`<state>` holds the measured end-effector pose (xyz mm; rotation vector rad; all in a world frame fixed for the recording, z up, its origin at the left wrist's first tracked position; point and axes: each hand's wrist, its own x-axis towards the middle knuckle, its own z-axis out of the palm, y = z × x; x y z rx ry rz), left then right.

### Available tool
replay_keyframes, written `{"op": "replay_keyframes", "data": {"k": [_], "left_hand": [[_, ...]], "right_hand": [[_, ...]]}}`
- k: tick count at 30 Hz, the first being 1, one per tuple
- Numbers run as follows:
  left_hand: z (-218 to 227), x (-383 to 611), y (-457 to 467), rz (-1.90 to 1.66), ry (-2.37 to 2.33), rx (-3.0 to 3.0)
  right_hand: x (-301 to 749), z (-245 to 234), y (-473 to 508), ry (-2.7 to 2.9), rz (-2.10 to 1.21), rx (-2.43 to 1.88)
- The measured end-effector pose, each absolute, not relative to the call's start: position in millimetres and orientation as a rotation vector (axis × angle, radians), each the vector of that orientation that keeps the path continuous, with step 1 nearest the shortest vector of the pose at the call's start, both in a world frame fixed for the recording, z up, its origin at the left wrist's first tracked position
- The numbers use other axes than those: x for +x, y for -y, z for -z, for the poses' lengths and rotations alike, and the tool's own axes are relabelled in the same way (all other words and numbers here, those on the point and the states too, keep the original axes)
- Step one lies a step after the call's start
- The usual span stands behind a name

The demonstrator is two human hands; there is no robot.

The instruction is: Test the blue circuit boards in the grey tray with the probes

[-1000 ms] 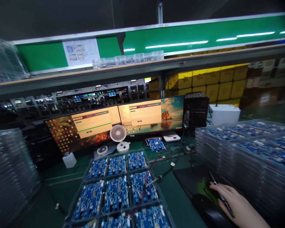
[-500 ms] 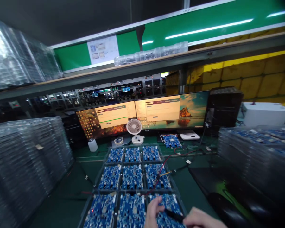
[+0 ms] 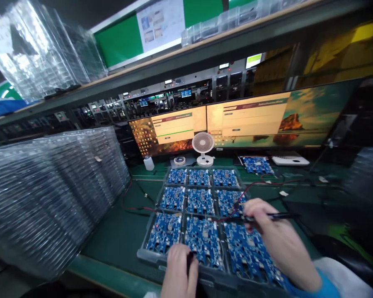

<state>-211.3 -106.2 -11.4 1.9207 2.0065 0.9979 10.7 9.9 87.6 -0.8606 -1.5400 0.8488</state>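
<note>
A clear plastic tray [image 3: 144, 255] with several blue circuit boards [image 3: 199, 201] lies on the green bench before me. My left hand [image 3: 179, 273] rests at the tray's near edge, fingers curled around a small dark object I cannot name. My right hand [image 3: 275, 238] hovers over the right-hand boards, pinching a thin black pen-like tool [image 3: 275, 215] that points right. A red wire [image 3: 251, 187] runs from the boards near that hand toward the back.
Tall stacks of clear trays [image 3: 46, 186] fill the left side. Two monitors [image 3: 236, 124] stand at the back with a small white fan [image 3: 203, 145], a white bottle [image 3: 148, 162] and another blue board [image 3: 257, 164] in front. A black mouse mat [image 3: 329, 223] lies at right.
The camera swung left and down. My right hand left the mouse at right and came over the tray with the black tool; my left hand came into view at the tray's near edge.
</note>
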Motion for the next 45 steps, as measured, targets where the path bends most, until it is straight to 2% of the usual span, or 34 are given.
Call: {"op": "replay_keyframes", "data": {"k": [5,9,15,36,45], "left_hand": [[30.3,-240.2,91.4,-0.902,-2.285,2.258],[40.4,-244.1,92.9,-0.820,-2.360,2.203],[38.3,-242.9,94.2,-0.815,-2.322,2.146],[48.4,-240.7,96.2,-0.864,-2.311,1.988],[22.7,-249.2,92.3,-0.979,-2.100,1.631]], "right_hand": [[-57.9,-48.5,-8.3,1.761,-1.052,-0.788],[-108.6,-17.4,-12.3,1.776,-1.162,-0.795],[-147.4,2.2,-22.3,1.780,-1.222,-0.857],[-157.7,9.9,-25.0,1.843,-1.185,-0.879],[-137.1,-6.1,-20.8,1.633,-1.256,-0.905]]}}
